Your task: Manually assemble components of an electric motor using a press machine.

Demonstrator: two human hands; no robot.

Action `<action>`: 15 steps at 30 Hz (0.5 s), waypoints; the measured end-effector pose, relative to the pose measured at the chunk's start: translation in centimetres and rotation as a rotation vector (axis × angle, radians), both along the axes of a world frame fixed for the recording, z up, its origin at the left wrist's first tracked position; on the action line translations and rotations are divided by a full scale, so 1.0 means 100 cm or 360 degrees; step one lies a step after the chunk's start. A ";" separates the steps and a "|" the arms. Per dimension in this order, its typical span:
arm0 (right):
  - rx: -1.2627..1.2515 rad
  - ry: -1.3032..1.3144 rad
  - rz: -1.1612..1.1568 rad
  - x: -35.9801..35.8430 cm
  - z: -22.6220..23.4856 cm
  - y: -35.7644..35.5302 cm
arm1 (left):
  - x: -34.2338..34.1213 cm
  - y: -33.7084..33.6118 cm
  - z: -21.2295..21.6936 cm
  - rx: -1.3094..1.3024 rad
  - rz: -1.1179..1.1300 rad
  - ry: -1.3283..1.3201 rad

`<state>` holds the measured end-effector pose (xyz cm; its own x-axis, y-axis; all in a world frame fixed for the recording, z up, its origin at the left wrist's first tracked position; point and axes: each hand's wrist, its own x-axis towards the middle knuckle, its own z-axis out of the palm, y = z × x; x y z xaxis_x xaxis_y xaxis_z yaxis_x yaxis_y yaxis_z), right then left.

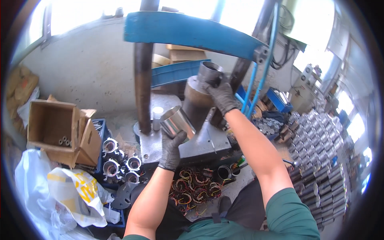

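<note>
My left hand [172, 151], in a dark grey glove, grips a shiny, hollow metal sleeve [179, 123] by its lower side. The sleeve is tilted above the press's grey base plate [192, 149]. Farther off and to the right, my gloved right hand [222, 95] is closed on the side of a dark, open-topped metal cylinder [209, 74]. That cylinder sits upright at the top of a thick round pedestal [196, 102]. Some of the right fingers are hidden behind it. A small round metal post [157, 117] rises left of the sleeve.
A blue crossbeam [192, 31] spans two dark columns above my hands. Wound copper coils with coloured wires [194, 186] lie below the base. Stacked metal sleeves [316, 136] fill the right side. At left are a cardboard box [52, 124], white-rimmed motor parts [111, 168] and plastic bags [76, 192].
</note>
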<state>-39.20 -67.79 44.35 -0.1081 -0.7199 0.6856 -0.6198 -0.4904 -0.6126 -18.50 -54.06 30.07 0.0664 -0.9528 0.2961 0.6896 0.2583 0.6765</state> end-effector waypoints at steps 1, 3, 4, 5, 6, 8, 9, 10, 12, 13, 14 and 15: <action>-0.0181 0.0159 -0.0133 -0.002 -0.004 0.005 | 0.000 0.003 0.002 0.0057 -0.0040 -0.0063; -0.0169 0.0224 -0.0197 -0.011 -0.015 0.027 | -0.001 0.008 0.006 -0.0004 -0.0051 -0.0224; -0.0122 0.0188 -0.0042 -0.021 -0.026 0.049 | -0.005 0.011 0.008 -0.0068 -0.0019 -0.0314; -0.0465 0.0877 -0.0258 -0.026 -0.038 0.067 | -0.008 0.014 0.009 -0.0111 0.0032 -0.0463; -0.0082 0.0964 -0.0134 -0.035 -0.047 0.088 | -0.013 0.017 0.011 -0.0115 0.0065 -0.0627; 0.0783 0.0345 0.0398 -0.046 -0.067 0.136 | -0.026 0.024 0.011 -0.0268 -0.0043 -0.0740; 0.0994 0.0024 0.0599 -0.048 -0.077 0.164 | -0.030 0.032 0.010 -0.0509 0.0109 -0.1094; 0.0598 0.0421 0.0678 -0.051 -0.084 0.194 | -0.035 0.042 0.007 -0.0600 -0.0121 -0.0961; 0.1168 -0.0835 0.0857 -0.052 -0.092 0.246 | -0.051 0.064 -0.002 -0.0545 -0.0271 -0.1099; 0.1224 -0.1006 0.0861 -0.057 -0.092 0.269 | -0.054 0.069 -0.005 -0.0775 -0.0143 -0.1371; 0.1206 -0.1175 0.0944 -0.065 -0.091 0.292 | -0.060 0.072 -0.007 -0.1138 0.0008 -0.1539; 0.1456 -0.1168 0.0725 -0.077 -0.088 0.315 | -0.063 0.079 -0.010 -0.1136 -0.0103 -0.1585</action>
